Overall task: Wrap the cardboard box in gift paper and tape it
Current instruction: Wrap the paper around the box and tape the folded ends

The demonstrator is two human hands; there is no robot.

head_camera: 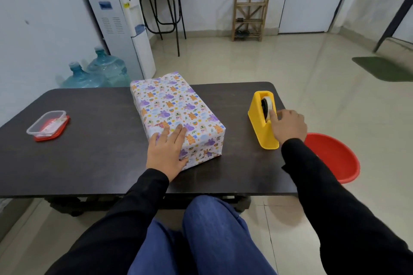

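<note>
Paper (169, 100) with a purple-and-orange print is covering the cardboard box (202, 144) at the middle of the table (89, 163), and the left hand (166, 152) is pressing flat, fingers straight, on its near left corner. The right hand (288, 126) is pinching the tape roll (267, 104) in the yellow dispenser (261, 125) near the right edge: taping is proceeding, and the next move is calling for a strip pulled and torn. A clear container (47, 126) near the left edge is obstructing nothing.

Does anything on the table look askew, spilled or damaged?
Nothing spilled or damaged. The wrapped box lies at an angle to the edges of the table, and the paper on its near end looks slightly creased. The left hand lies flat on it; the right hand is at the tape dispenser.
</note>
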